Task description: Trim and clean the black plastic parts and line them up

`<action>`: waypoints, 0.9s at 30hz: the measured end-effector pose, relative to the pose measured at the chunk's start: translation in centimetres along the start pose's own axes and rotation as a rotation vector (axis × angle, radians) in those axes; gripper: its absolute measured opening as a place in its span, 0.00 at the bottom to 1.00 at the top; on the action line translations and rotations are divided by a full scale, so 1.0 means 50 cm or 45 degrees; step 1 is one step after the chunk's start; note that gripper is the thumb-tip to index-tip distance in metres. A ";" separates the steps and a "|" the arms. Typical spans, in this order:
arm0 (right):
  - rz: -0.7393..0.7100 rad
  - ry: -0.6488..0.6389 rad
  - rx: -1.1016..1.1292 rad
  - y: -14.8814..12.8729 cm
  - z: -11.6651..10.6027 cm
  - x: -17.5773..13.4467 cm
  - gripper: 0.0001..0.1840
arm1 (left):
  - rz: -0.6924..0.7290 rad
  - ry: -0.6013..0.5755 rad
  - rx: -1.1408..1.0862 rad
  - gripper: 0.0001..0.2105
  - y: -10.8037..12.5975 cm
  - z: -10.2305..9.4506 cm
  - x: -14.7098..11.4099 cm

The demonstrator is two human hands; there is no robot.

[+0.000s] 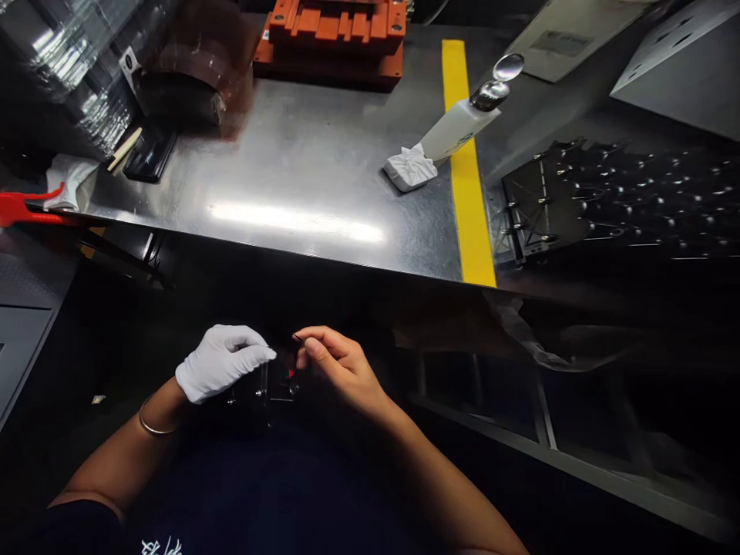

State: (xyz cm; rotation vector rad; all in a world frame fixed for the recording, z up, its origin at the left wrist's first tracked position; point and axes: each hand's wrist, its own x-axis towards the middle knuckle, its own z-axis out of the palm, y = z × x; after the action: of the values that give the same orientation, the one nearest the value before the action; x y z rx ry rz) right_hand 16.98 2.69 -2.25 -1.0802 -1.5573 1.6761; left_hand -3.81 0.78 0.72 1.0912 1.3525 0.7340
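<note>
Dark shirt (260,486) with white lettering is closest to the lens, bottom edge. Left hand (216,366), white glove: thumb and index tips together, looks like a pinch on the top of a thin metal part (260,393). Right hand (347,370), bare: thumb and index close, small dark thing (296,337) at the index tip; can't tell if it's clamped.

Key relation: metal part hangs just below the left fingers, long axis roughly up-down in view, far end toward the shirt. Left hand is nearer; right fingers sit just beside, up and to the right. Lower end is lost in the dark.

Further out: bangle (153,420) on left wrist. Table (312,154) beyond both hands, carrying white bottle (454,129), white packet (412,168), yellow strip (471,200), orange fixture (338,38) at back, rows of metal pieces (636,189) far right.
</note>
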 end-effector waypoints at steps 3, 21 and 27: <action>-0.195 0.082 -0.220 -0.009 0.009 -0.002 0.19 | 0.045 0.123 0.047 0.12 -0.004 0.000 -0.001; -0.476 -0.207 -0.246 -0.021 -0.002 0.005 0.19 | 0.014 0.126 -0.022 0.13 -0.008 0.018 -0.005; -0.514 -0.204 -0.102 -0.024 -0.009 0.009 0.19 | 0.059 0.192 -0.100 0.13 -0.010 0.021 -0.002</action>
State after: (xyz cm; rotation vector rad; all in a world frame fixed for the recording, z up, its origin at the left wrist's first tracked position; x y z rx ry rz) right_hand 17.05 3.43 -1.13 -0.6235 -1.8147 1.4590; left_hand -2.87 0.33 0.17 1.0242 1.4168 0.9112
